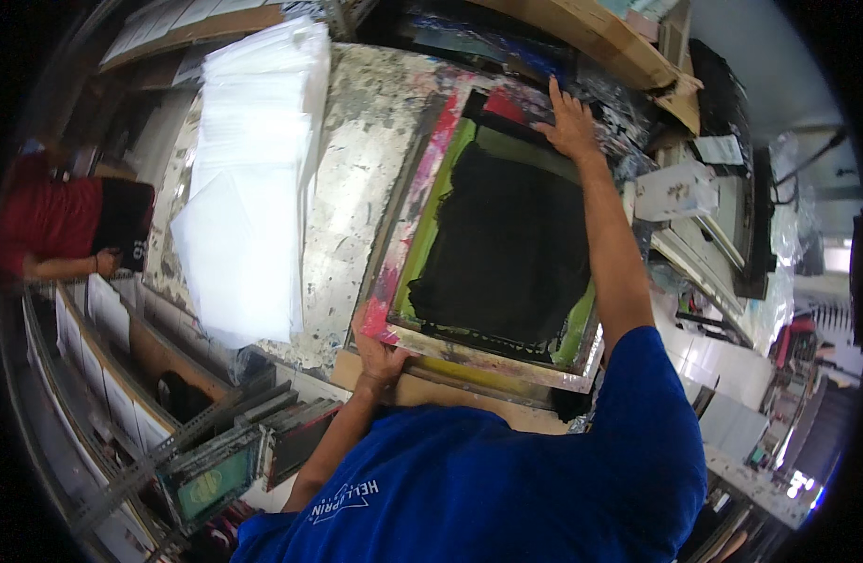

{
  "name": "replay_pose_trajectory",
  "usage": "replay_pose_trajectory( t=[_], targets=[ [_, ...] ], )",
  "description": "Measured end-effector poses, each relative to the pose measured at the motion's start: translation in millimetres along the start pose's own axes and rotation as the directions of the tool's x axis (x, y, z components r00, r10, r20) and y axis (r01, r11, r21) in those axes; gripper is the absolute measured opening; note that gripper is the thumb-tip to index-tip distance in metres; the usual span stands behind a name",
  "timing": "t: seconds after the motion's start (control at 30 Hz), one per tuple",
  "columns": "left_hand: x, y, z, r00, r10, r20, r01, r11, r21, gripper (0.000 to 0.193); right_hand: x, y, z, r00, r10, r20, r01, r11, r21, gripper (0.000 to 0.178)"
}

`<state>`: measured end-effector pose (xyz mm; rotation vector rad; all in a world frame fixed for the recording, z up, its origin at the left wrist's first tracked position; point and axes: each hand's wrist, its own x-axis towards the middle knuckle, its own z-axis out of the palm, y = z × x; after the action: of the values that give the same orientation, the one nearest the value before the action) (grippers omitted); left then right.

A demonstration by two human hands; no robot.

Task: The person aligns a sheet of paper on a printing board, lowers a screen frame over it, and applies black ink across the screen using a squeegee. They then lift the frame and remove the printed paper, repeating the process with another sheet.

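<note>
A screen-printing frame (394, 330) with paint-smeared edges lies on the stained worktable in front of me. Its mesh (507, 249) is green at the borders and covered with black ink across the middle. At the frame's near left corner, my left hand (380, 358) grips it, thumb along the near edge and fingers along the side. My right hand (572, 125) is at the far right corner, fingers spread, reaching beyond the frame. Whether its palm rests on the frame's edge I cannot tell. A red patch (504, 105) shows at the frame's far end.
A tall stack of white sheets (249, 188) stands on the worktable (356, 159) to the left. More frames (211, 474) lean in a rack at lower left. Stacked white boards (680, 192) and a cardboard piece (600, 33) lie at right and far side. Another person (56, 216) stands at far left.
</note>
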<state>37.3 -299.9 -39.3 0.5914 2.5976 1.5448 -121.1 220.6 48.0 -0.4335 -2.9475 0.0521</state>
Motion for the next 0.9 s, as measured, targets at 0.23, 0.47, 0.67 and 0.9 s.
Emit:
replay_pose_trajectory(
  t=[0.23,0.47,0.67,0.9],
  targets=[
    [6,7,-5,0.999,-0.023,0.034,0.022,1.000,0.021,0.123,-61,-51,-40,0.999,-0.044,0.007,0.044,0.999,0.030,0.100],
    [8,3,0,1.000,0.010,-0.001,-0.010,1.000,0.012,0.123,-234,-185,-104,0.933,-0.082,0.351,-0.009,0.968,0.252,0.106],
    [4,-7,-1,0.999,0.042,0.015,-0.044,0.995,0.089,0.122,-232,-182,-61,0.994,-0.048,0.100,0.035,0.991,0.128,0.100],
    [6,-1,-1,0.996,0.070,0.056,-0.075,0.993,0.096,0.125,-47,-53,-9,0.982,0.190,0.003,-0.191,0.981,0.020,0.091]
  ],
)
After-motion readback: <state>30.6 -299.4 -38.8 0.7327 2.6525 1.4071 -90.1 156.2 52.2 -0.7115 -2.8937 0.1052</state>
